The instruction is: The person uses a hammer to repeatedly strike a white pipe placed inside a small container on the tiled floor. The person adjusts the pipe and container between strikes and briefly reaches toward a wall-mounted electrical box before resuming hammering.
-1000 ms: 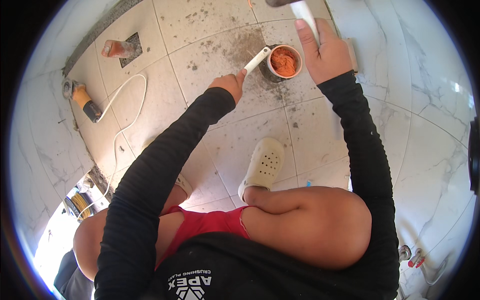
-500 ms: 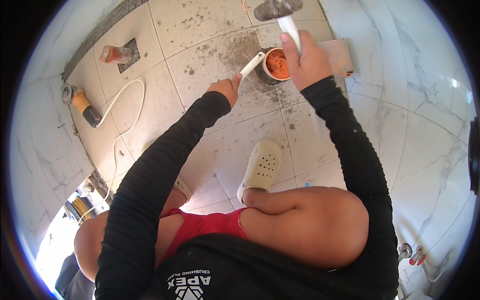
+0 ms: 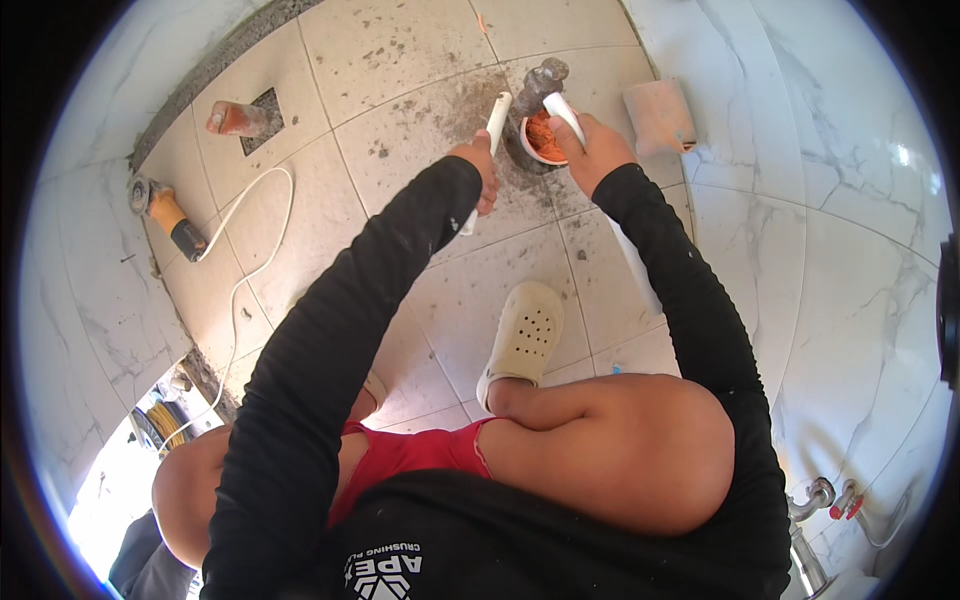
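My right hand (image 3: 600, 152) is wrapped around the white handle of a hammer (image 3: 543, 82). Its dark, dirty head is over the far rim of a round pipe opening, and the handle's lower end runs down beside my forearm. Crumpled orange material (image 3: 541, 137) fills the white-rimmed pipe opening (image 3: 545, 161) in the floor. Just left of it, my left hand (image 3: 478, 172) grips a slim white bar-shaped tool (image 3: 499, 112), tilted slightly, with both ends showing beyond my fist. What kind of tool it is, I cannot make out.
Grit and dark debris lie on the floor tiles (image 3: 400, 110). A yellow-black angle grinder (image 3: 170, 215) with a white cord (image 3: 286, 215) sits at left. Near a square cutout stands a reddish capped pipe (image 3: 235, 118). An orange-stained block (image 3: 660, 115) rests by the right marble wall.
The hammer has come down and nearer the pipe opening, its handle now angled back along my forearm. My left hand has turned the white tool more upright and moved slightly right.
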{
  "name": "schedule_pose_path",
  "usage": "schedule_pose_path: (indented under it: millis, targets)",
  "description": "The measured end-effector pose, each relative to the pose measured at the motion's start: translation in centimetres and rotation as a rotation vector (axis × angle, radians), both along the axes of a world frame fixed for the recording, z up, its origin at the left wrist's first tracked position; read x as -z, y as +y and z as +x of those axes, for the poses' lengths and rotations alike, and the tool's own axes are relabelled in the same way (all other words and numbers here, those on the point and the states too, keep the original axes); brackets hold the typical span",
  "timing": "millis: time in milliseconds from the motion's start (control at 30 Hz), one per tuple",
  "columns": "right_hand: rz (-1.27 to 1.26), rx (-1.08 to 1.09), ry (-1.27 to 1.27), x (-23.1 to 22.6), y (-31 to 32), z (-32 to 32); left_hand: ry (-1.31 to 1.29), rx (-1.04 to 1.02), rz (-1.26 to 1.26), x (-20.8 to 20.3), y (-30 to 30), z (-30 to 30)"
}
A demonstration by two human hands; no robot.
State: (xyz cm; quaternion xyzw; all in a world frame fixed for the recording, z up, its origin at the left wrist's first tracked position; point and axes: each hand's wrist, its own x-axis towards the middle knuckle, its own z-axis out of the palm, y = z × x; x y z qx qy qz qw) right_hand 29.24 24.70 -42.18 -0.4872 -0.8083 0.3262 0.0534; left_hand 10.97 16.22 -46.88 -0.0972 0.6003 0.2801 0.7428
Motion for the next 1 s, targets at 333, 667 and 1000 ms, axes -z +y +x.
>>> schedule_pose_path:
  millis: [333,667,1000]
  targets:
    - [-0.018,-0.016,-0.032,-2.0,-0.4,0.2,0.719,0.638,0.379,3.0,-3.6,-0.1]
    - [-0.023,-0.013,0.046,-1.7,-0.8,0.2,1.028,0.939,0.466,2.0,-4.0,-0.4]
    - [0.144,0.103,0.333,-2.4,-1.5,0.4,1.089,1.031,0.511,2.0,-4.5,-0.9]
